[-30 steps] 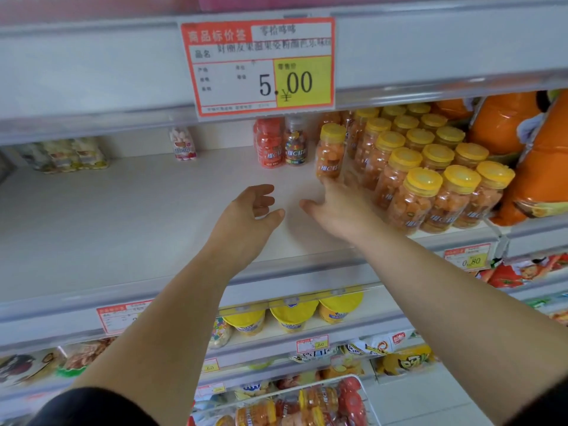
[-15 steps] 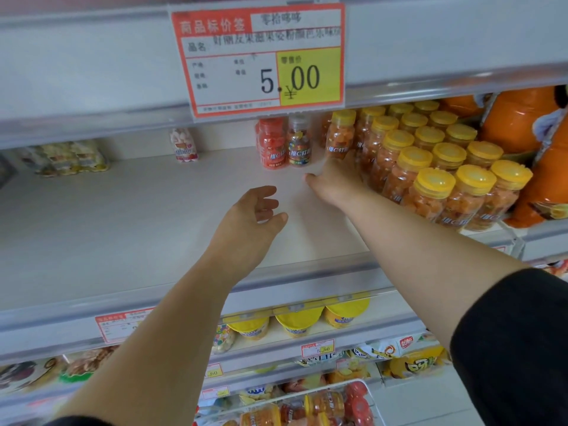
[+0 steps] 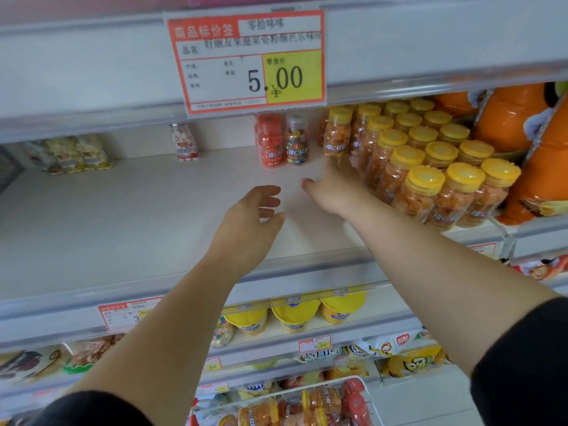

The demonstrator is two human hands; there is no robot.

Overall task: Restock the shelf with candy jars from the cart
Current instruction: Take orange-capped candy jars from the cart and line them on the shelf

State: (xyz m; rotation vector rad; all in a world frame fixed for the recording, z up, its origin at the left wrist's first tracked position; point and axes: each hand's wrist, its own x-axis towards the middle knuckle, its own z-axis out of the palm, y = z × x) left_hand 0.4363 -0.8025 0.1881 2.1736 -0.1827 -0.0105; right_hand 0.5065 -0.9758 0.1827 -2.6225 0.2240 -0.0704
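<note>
Several candy jars point(image 3: 424, 192) with yellow lids and orange sweets stand in rows at the right of the white shelf point(image 3: 123, 226). One more yellow-lidded jar point(image 3: 338, 136) stands at the back, left of those rows. My right hand point(image 3: 332, 192) reaches deep into the shelf with its fingertips at that jar's base and its thumb stretched out to the left. My left hand point(image 3: 249, 222) hovers over the bare shelf with its fingers loosely curled, holding nothing. The cart point(image 3: 362, 385) shows at the bottom edge, with more jars point(image 3: 319, 404) inside.
A red jar point(image 3: 270, 139) and a multicoloured jar point(image 3: 296, 141) stand at the back, a small white one point(image 3: 184, 142) further left. Orange bags point(image 3: 516, 118) crowd the right end. A price tag point(image 3: 249, 59) hangs from the shelf above.
My right hand has gone deeper into the shelf, and the single yellow-lidded jar has slid back with it to the rear beside the rows. My left hand has barely moved.
</note>
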